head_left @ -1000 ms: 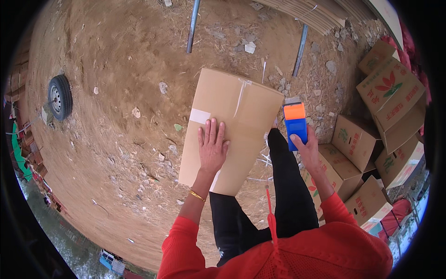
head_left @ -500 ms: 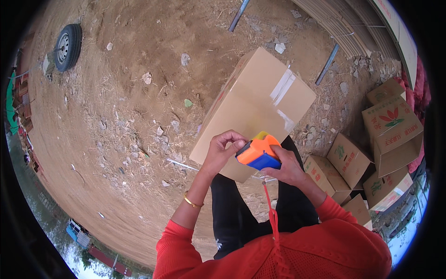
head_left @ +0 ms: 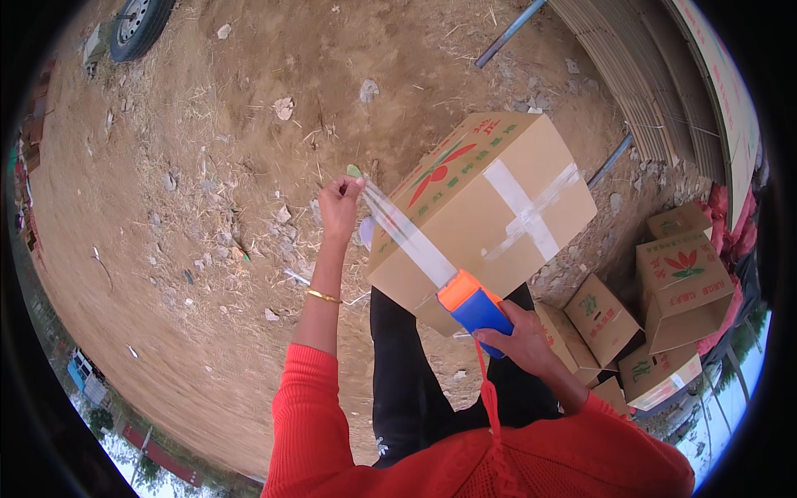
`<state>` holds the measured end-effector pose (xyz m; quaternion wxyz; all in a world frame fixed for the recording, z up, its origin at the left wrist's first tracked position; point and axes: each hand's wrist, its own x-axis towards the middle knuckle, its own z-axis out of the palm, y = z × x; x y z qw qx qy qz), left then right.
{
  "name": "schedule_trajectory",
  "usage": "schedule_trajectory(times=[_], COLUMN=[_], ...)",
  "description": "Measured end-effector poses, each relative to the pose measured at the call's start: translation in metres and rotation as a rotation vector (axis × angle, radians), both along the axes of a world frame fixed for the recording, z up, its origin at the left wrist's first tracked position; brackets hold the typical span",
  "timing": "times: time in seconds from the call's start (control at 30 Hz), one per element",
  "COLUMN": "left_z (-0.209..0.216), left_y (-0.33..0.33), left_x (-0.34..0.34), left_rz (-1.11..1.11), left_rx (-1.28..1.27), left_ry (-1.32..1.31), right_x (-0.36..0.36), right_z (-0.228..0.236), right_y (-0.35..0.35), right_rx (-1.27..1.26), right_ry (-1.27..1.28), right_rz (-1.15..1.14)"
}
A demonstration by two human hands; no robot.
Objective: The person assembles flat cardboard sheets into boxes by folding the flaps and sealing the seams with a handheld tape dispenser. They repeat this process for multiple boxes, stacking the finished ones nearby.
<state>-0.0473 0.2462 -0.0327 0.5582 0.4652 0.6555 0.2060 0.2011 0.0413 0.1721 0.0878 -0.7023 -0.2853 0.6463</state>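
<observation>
Plainly, with 12 at the top of your view, your left hand [head_left: 339, 207] sits near the middle toward 10 o'clock, its fingertips pinched on the free end of a tape strip [head_left: 415, 245]. Your right hand [head_left: 527, 339] is toward 4 o'clock, fingers and thumb wrapped around the blue body of a blue and orange tape dispenser [head_left: 477, 309]. The strip runs straight between the two, from your left fingertips down toward 4 o'clock to the dispenser's orange head. It passes over the carton's lower left part; you cannot tell from this angle whether it touches the board.

The brown carton [head_left: 465, 220] lies just off the middle toward 2 o'clock, tilted, in front of your legs [head_left: 403, 373]. Its face toward 11 o'clock carries a red and green print, and on its plain face bands of pale tape [head_left: 527, 214] cross. A green leaf [head_left: 355, 171] shows just beyond your left fingertips, and a gold bangle [head_left: 322, 295] circles your left wrist. A red cord [head_left: 490, 398] hangs against your red sweater [head_left: 398, 465] toward 5 o'clock.

Farther out, printed boxes [head_left: 631, 319] are heaped between 3 and 4 o'clock, stacked cardboard sheets [head_left: 656, 83] stand at 2, and a tyre [head_left: 149, 33] lies between 10 and 11.
</observation>
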Motion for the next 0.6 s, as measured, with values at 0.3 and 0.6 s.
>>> schedule_trajectory(times=[0.3, 0.6], left_z=[-0.128, -0.143], left_y=[-0.004, -0.083], left_x=[0.005, 0.044], left_rz=[-0.199, -0.556], left_rx=[-0.101, -0.292], left_ry=[0.185, 0.418], right_x=[-0.025, -0.024], right_z=[-0.005, -0.014], right_y=[0.020, 0.011], right_rx=[-0.099, -0.169], right_ry=[-0.043, -0.074], right_rz=[-0.077, -0.043])
